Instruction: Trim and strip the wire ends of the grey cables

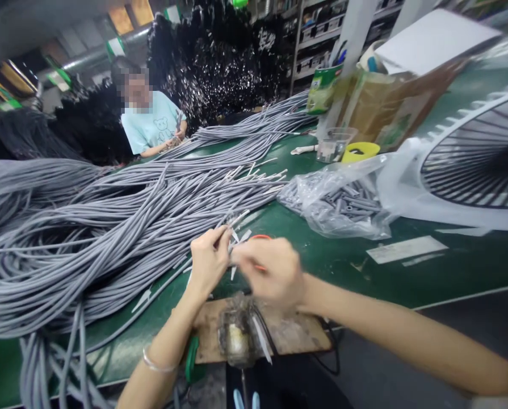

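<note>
My left hand [210, 257] is closed in a pinch above the near part of the green table. Thin white strips [242, 237] show at its fingertips; what it pinches is too small and blurred to name. Close beside it, my right hand [275, 270] is curled shut and smeared by motion, its fingertips near those of the left. Something orange [260, 267] shows at its fingers, partly hidden. Below both hands, a small grimy machine [236, 335] sits on a wooden board [298, 335]. Grey cables [151, 227] lie heaped left of and beyond my left hand.
A clear plastic bag of short grey tubes [343, 199] lies to the right, beside a white fan [470, 159]. Behind stand a yellow ring-shaped item [361, 151], a clear cup [334, 145] and a green can [322, 88]. A person in a light blue shirt [154, 122] works across the table.
</note>
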`<action>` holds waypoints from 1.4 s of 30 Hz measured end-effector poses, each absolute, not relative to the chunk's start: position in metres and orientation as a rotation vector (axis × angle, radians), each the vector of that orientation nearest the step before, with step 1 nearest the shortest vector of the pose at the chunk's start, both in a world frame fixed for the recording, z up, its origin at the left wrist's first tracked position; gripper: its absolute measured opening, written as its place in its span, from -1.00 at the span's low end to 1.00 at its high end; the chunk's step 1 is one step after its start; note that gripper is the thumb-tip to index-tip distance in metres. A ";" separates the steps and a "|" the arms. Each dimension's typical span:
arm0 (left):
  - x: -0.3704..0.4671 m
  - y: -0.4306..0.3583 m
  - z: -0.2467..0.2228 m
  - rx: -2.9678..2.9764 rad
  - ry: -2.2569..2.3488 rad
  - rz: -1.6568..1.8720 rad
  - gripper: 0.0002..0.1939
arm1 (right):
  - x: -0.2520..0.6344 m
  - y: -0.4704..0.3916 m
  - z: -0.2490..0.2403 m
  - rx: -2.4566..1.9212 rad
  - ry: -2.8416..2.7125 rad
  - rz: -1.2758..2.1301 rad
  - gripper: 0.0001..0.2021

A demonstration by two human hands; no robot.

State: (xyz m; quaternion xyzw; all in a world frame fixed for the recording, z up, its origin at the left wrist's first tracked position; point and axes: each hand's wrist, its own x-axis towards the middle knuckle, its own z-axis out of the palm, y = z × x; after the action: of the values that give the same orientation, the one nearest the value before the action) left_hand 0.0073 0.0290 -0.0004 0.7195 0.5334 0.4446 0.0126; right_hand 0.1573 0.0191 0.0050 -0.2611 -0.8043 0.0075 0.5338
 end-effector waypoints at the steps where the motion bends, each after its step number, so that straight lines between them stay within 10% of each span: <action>1: 0.006 0.029 0.003 2.131 1.648 1.408 -0.80 | 0.161 0.025 0.007 -0.643 -1.876 -0.006 -0.76; 42: 0.023 0.009 0.009 2.019 1.584 1.557 -0.80 | 0.160 0.038 0.006 -0.680 -1.793 0.125 -0.84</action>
State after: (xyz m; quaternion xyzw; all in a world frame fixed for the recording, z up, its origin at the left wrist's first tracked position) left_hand 0.0226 0.0086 0.0091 0.6710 0.5264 0.5175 0.0699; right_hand 0.1598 0.0381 0.0064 -0.2902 -0.7647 0.0532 0.5729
